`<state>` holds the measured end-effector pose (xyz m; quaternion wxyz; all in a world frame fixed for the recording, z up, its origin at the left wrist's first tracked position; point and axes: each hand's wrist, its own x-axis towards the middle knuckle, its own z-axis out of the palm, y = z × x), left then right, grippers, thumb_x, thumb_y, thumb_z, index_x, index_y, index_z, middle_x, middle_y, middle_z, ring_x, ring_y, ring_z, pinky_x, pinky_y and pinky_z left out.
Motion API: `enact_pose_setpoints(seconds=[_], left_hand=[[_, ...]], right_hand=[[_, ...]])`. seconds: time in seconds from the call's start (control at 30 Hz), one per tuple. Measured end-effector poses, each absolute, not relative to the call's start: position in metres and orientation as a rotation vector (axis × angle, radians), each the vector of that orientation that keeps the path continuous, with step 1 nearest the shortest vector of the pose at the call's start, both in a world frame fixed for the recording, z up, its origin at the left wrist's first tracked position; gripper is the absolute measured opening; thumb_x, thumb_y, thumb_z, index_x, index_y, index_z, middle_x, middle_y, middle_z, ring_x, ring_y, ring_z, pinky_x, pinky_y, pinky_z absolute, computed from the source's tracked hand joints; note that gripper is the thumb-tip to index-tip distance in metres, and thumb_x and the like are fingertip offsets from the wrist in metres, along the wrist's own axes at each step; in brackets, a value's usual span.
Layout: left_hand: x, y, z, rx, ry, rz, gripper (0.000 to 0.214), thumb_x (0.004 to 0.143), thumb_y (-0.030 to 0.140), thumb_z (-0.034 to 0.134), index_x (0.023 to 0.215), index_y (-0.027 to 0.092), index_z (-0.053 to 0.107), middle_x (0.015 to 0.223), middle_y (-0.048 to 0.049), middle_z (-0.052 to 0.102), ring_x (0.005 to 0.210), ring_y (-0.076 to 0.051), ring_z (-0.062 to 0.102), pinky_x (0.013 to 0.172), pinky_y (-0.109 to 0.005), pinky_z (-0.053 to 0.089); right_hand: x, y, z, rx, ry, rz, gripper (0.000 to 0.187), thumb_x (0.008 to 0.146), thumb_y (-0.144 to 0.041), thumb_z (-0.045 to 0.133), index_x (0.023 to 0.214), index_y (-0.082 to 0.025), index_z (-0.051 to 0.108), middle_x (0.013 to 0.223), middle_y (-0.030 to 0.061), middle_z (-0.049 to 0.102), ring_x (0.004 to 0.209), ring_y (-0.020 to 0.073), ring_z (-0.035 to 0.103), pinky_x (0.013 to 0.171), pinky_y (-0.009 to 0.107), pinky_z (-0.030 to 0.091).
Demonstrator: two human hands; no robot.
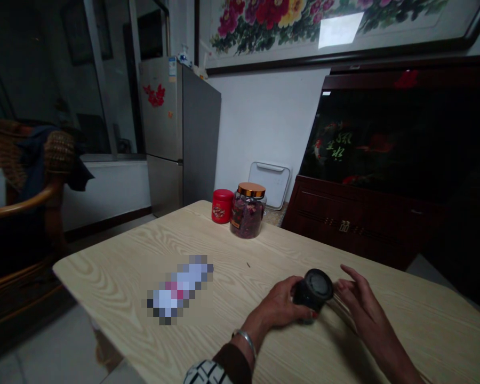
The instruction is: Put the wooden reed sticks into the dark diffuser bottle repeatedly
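Observation:
A small dark jar (307, 300) with a round black lid (318, 285) is at the right part of the table. My left hand (280, 305) is wrapped around its side, with the thumb across the near side. The jar leans a little to the right, and its base is partly hidden by my fingers. Just right of the lid is my right hand (358, 301), its index finger stretched out and the other fingers loosely bent. Nothing shows in that hand, and it appears apart from the jar.
On the pale wooden table (224, 341) stand a big glass jar of dried petals (247, 216) and a red canister (222, 206), near the far edge. A blurred-out flat object (180, 288) lies on the left. A tiny dark stick (248, 264) rests mid-table.

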<state>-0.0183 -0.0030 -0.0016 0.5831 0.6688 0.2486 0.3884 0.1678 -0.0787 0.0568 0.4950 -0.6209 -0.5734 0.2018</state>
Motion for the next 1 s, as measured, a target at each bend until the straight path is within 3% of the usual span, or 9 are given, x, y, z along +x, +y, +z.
enact_pose_setpoints(seconds=[0.1, 0.17, 0.27, 0.33, 0.4, 0.5, 0.6, 0.77, 1.0], left_hand=[[-0.018, -0.002, -0.003, 1.578, 0.567, 0.917, 0.073, 0.056, 0.022, 0.087, 0.125, 0.017, 0.063, 0.113, -0.0079, 0.069, 0.103, -0.025, 0.061, 0.092, -0.035, 0.046], [-0.017, 0.0, -0.005, 1.617, 0.546, 0.954, 0.072, 0.058, 0.021, 0.085, 0.126, 0.016, 0.062, 0.114, -0.0083, 0.069, 0.103, -0.025, 0.061, 0.092, -0.034, 0.047], [-0.016, 0.0, -0.006, 1.66, 0.506, 1.019, 0.066, 0.063, 0.017, 0.079, 0.126, 0.015, 0.061, 0.116, -0.0089, 0.068, 0.104, -0.024, 0.061, 0.092, -0.033, 0.047], [-0.016, -0.001, -0.005, 1.652, 0.509, 1.023, 0.066, 0.063, 0.016, 0.079, 0.127, 0.015, 0.061, 0.118, -0.009, 0.067, 0.104, -0.024, 0.061, 0.092, -0.032, 0.047], [-0.016, -0.002, -0.003, 1.628, 0.548, 0.985, 0.068, 0.061, 0.02, 0.082, 0.126, 0.016, 0.062, 0.115, -0.0081, 0.068, 0.101, -0.023, 0.061, 0.089, -0.032, 0.047], [-0.017, -0.003, -0.001, 1.603, 0.621, 0.932, 0.069, 0.058, 0.026, 0.087, 0.122, 0.016, 0.064, 0.106, -0.0057, 0.069, 0.094, -0.022, 0.06, 0.085, -0.031, 0.047], [-0.018, -0.003, 0.0, 1.602, 0.637, 0.93, 0.072, 0.056, 0.03, 0.089, 0.123, 0.017, 0.064, 0.106, -0.0061, 0.068, 0.094, -0.021, 0.06, 0.086, -0.032, 0.046], [-0.019, -0.003, 0.001, 1.588, 0.63, 0.927, 0.075, 0.056, 0.03, 0.089, 0.125, 0.017, 0.063, 0.109, -0.0079, 0.068, 0.097, -0.023, 0.06, 0.086, -0.033, 0.046], [-0.018, -0.004, 0.001, 1.573, 0.597, 0.939, 0.07, 0.058, 0.026, 0.088, 0.123, 0.016, 0.063, 0.111, -0.0084, 0.069, 0.098, -0.023, 0.061, 0.089, -0.033, 0.046]], right_hand=[[0.161, -0.08, 0.052, -1.485, -1.596, 0.325, 0.074, 0.085, -0.056, 0.059, 0.149, -0.029, 0.033, 0.149, 0.014, 0.042, 0.134, 0.0325, 0.047, 0.104, 0.05, 0.047], [0.152, -0.079, 0.047, -1.428, -1.788, 0.248, 0.069, 0.084, -0.049, 0.064, 0.146, -0.032, 0.04, 0.152, 0.0106, 0.042, 0.138, 0.0317, 0.043, 0.11, 0.052, 0.042], [0.138, -0.074, 0.039, -1.387, -1.865, 0.2, 0.047, 0.086, -0.043, 0.063, 0.13, -0.029, 0.058, 0.136, 0.0098, 0.059, 0.13, 0.0308, 0.051, 0.113, 0.056, 0.036], [0.134, -0.071, 0.035, -1.39, -1.772, 0.208, 0.041, 0.085, -0.045, 0.063, 0.122, -0.027, 0.064, 0.133, 0.0107, 0.06, 0.127, 0.0313, 0.052, 0.113, 0.055, 0.036], [0.136, -0.067, 0.035, -1.394, -1.624, 0.265, 0.041, 0.084, -0.05, 0.063, 0.115, -0.024, 0.068, 0.132, 0.0117, 0.058, 0.128, 0.0319, 0.05, 0.112, 0.051, 0.038], [0.142, -0.06, 0.042, -1.405, -1.329, 0.52, 0.047, 0.083, -0.058, 0.061, 0.108, -0.019, 0.069, 0.116, 0.012, 0.065, 0.115, 0.0309, 0.059, 0.105, 0.047, 0.043], [0.145, -0.051, 0.051, -1.329, -1.143, 0.756, 0.051, 0.079, -0.059, 0.066, 0.111, -0.019, 0.067, 0.107, 0.0088, 0.07, 0.104, 0.0274, 0.063, 0.098, 0.041, 0.048], [0.144, -0.041, 0.059, -1.312, -1.09, 0.828, 0.047, 0.073, -0.058, 0.073, 0.101, -0.02, 0.067, 0.095, 0.0039, 0.07, 0.089, 0.0219, 0.063, 0.076, 0.03, 0.052], [0.156, -0.037, 0.062, -1.495, -1.299, 0.686, 0.061, 0.084, -0.063, 0.055, 0.133, -0.025, 0.057, 0.117, 0.0079, 0.065, 0.098, 0.025, 0.063, 0.073, 0.032, 0.053]])
